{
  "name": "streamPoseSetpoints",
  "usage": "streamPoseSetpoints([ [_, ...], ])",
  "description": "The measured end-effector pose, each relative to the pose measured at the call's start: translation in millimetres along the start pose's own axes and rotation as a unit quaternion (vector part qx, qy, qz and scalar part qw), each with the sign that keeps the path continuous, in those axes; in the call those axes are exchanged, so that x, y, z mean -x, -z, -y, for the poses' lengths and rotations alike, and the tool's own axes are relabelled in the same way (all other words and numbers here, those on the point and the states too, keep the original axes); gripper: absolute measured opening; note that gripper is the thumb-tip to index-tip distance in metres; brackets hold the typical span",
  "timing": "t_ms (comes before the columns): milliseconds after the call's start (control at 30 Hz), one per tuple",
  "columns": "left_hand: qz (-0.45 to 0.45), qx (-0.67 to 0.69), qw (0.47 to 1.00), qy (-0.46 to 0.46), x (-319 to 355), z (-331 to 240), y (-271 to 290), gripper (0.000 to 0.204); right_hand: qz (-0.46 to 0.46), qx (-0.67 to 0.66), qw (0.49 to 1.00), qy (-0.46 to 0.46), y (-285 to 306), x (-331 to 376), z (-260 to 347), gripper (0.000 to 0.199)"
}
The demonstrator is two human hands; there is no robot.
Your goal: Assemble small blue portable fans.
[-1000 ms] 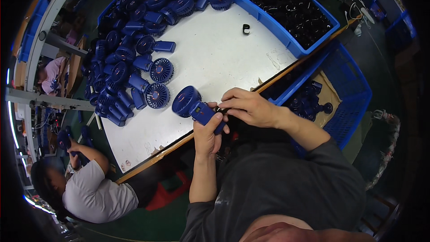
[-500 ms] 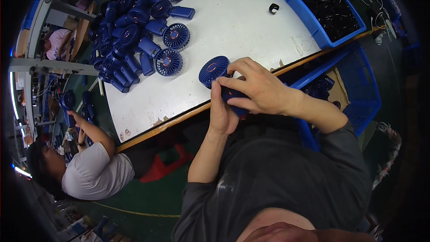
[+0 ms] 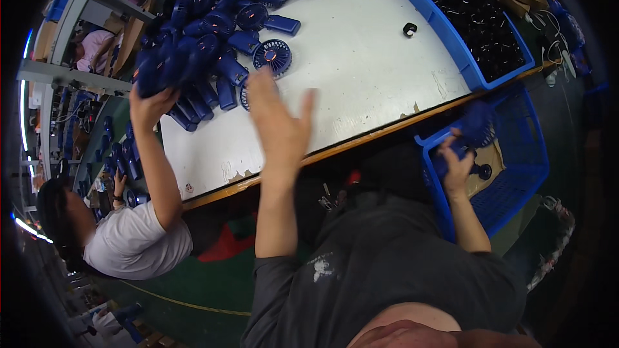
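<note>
My left hand [image 3: 278, 130] is stretched over the white table [image 3: 361, 58], blurred, with its thumb spread away from the fingers. Its fingertips partly cover a dark blue handheld fan at the edge of the pile; whether they touch it I cannot tell. Another blue fan [image 3: 271, 56] lies just beyond, its round grille facing up. Low on the right, my right hand [image 3: 456, 166] grips a blue handheld fan [image 3: 478, 125], smeared by motion, over a blue plastic crate [image 3: 525, 154]. Further blue fan parts show in that crate, beside a cardboard sheet [image 3: 488, 177].
A heap of blue fans [image 3: 216, 22] covers the table's far left. A co-worker's hand [image 3: 149, 104] reaches into it from the left. A blue bin [image 3: 445, 38] of small black parts stands at the far right. One small black ring-shaped piece [image 3: 409, 29] lies on the table.
My hands have parted. The right one has carried the fan from the table edge down to the crate; the left has let go and reached toward the pile. The co-worker's arm has risen to the heap.
</note>
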State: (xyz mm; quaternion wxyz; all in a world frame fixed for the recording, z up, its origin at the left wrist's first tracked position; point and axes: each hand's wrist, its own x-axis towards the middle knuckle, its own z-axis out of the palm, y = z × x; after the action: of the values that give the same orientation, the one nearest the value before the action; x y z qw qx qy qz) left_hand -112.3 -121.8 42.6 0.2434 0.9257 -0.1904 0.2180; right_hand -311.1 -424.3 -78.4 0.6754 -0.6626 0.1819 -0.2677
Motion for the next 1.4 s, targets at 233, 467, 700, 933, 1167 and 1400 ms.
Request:
streamPoseSetpoints([
  [233,0.017,0.031,0.95,0.311,11,73,-18,0.092,-0.078,0.485,0.842,-0.223,221,38,-192,0.051],
  [467,-0.185,0.299,0.9,0.259,30,44,11,0.071,0.037,0.409,0.893,-0.184,136,9,-112,0.034],
  [700,0.017,0.526,0.827,0.198,46,-22,39,0.067,0.257,0.126,0.944,0.167,-79,-35,77,0.061],
  [933,0.115,0.56,0.776,0.265,64,-21,8,0.062,0.533,0.129,0.834,-0.051,-123,-20,86,0.047],
  [1167,0.205,0.906,0.302,0.214,82,-45,-24,0.105,0.526,0.208,0.787,0.248,-147,-30,111,0.038],
  [1400,0.132,0.853,0.443,0.242,87,-25,-11,0.047,0.205,0.456,0.804,0.322,-132,-205,83,0.03],
])
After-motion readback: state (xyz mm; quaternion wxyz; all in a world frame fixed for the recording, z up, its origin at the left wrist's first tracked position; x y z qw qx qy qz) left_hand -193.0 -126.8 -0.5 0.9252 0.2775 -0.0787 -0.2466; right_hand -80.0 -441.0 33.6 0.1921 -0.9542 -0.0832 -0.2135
